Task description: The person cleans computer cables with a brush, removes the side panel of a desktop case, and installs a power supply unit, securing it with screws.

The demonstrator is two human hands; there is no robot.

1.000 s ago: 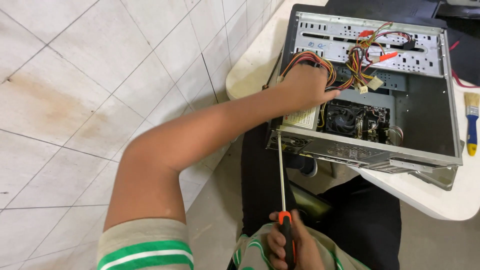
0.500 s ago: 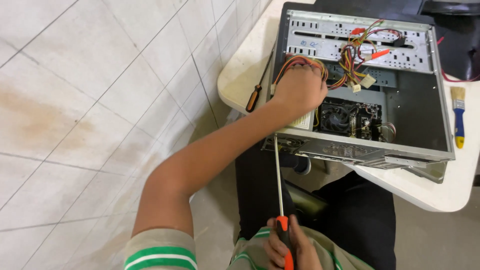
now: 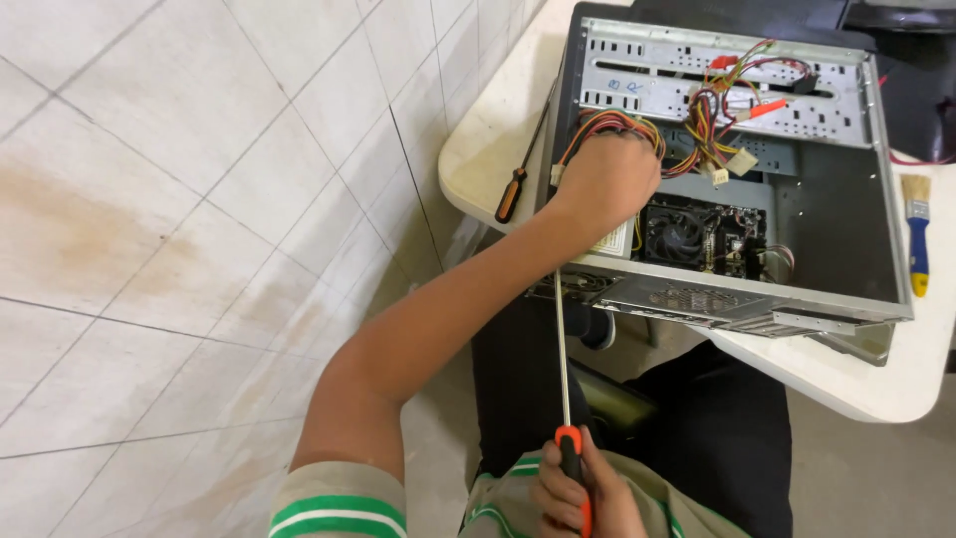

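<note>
- Two hands are at work on an open computer case [image 3: 732, 169] that lies on its side on a white table [image 3: 478, 149].
- The left hand [image 3: 605, 179] reaches far out, with the arm stretched long, and goes inside the case.
- This hand rests on a bunch of coloured wires [image 3: 607, 125]. The fingers curl down and are hidden, so I cannot tell if they pinch anything.
- Just past this hand, deeper in the case, more red, yellow and black wires [image 3: 722, 105] hang in a messy loop with small white plugs.
- Right beside this hand, on the side near the body, sits a dark fan [image 3: 677, 234] on the green board.
- The right hand [image 3: 573, 493] is low, close to the body, well apart from the left hand.
- It is closed tight around the orange and black handle of a long screwdriver [image 3: 561, 359].
- The thin metal rod goes straight up from this fist. Its tip reaches the near edge of the case, just under the left wrist.
- A second screwdriver [image 3: 520, 174], with an orange and black handle too, lies on the table just outside the case, off to the left of the left hand. No hand touches it.
- A paint brush with a blue and yellow handle [image 3: 916, 234] lies on the table on the far side of the case, well apart from both hands.
- Pale floor tiles [image 3: 199, 199] fill the space to the left of the arm.
- Dark trousers [image 3: 697, 448] show under the table, next to the right hand.
</note>
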